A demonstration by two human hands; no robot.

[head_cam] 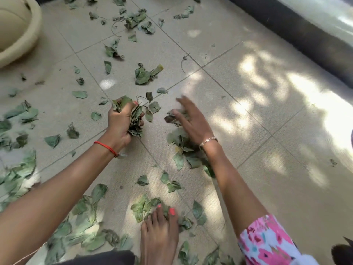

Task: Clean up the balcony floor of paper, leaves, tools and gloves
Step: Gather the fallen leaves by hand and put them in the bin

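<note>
While left hand (119,124) clenches a leaf wad (136,119) to bank it | right hand (191,123) splayed, empty, over leaves (175,137) beneath, likely raking them leftward

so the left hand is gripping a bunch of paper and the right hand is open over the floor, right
No: the head view shows the left hand gripping a bunch of leaves, not paper. The right hand is open over the floor.

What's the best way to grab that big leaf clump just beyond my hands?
Scoop the leaf clump from above, fingers spread over its crumpled middle, closing under the edges. It lies loose on the tile floor, so pinching the yellowish leaf at its right would likely lift only that one.
</note>
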